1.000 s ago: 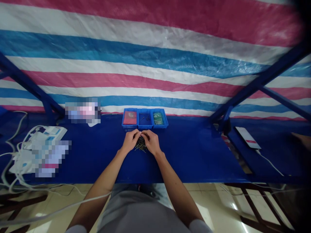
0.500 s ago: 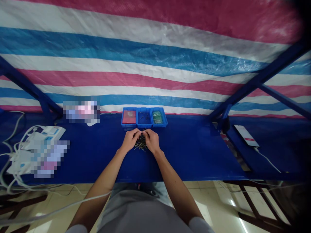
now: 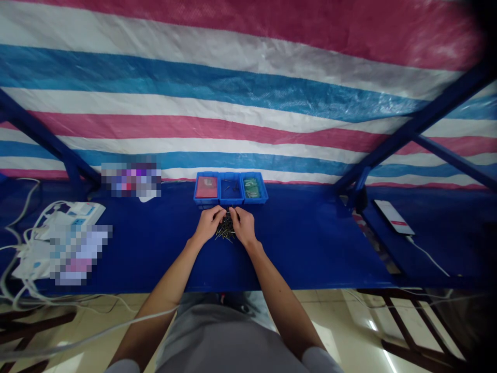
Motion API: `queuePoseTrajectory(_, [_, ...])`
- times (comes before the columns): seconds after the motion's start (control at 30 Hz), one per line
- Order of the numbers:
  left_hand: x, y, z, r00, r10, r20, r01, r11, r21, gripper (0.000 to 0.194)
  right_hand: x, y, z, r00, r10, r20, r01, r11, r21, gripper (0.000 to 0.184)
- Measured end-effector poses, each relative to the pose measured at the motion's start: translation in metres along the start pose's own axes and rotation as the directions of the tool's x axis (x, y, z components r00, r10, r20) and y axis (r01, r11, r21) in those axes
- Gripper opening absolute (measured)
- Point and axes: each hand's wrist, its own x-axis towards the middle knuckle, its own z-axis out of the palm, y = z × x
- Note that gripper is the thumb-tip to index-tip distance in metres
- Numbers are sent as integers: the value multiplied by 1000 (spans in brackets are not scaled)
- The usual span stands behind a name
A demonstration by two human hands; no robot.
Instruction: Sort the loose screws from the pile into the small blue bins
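On the blue table, a small heap of thin dark and brass-coloured pieces (image 3: 225, 231), which look like screws, lies between my two hands. At its left edge, my left hand (image 3: 207, 225) has thumb and index finger pinched together. Across the heap, my right hand (image 3: 244, 225) is closed in a similar pinch, its fingertips a short gap from the left ones. Whatever the fingertips hold is too small to make out. Just beyond stand three joined blue bins: the left bin (image 3: 196, 201) with something red, the middle bin (image 3: 232, 200) with a few dark pieces, the right bin (image 3: 265, 198) with green and silvery pieces.
White power strips (image 3: 83, 211) and tangled cables lie at the left, near blurred-out items. A phone (image 3: 393, 217) on a charging cable rests at the right. Blue frame bars (image 3: 404, 132) slant at both sides before a striped plastic sheet (image 3: 233, 127).
My right fingertips have moved slightly right, so the gap between the two hands is a little wider. My left hand stays nearly where it was.
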Motion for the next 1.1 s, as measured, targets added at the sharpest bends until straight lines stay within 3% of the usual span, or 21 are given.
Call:
queuePoseTrajectory(0.3, [0,1,-2,999,-35,-15,34,999,-25,38,1,1,-1,1000,-16,-25,20,981,194,26])
queuePoseTrajectory(0.57, [0,0,-2,999,-34,5,34,998,-46,37,3,-2,-4,999,47,16,-50,950,308,21])
queuePoseTrajectory(1.1, [-1,-3,-1,999,-15,35,17,998,-64,34,5,-1,-11,997,82,-7,-76,952,295,22])
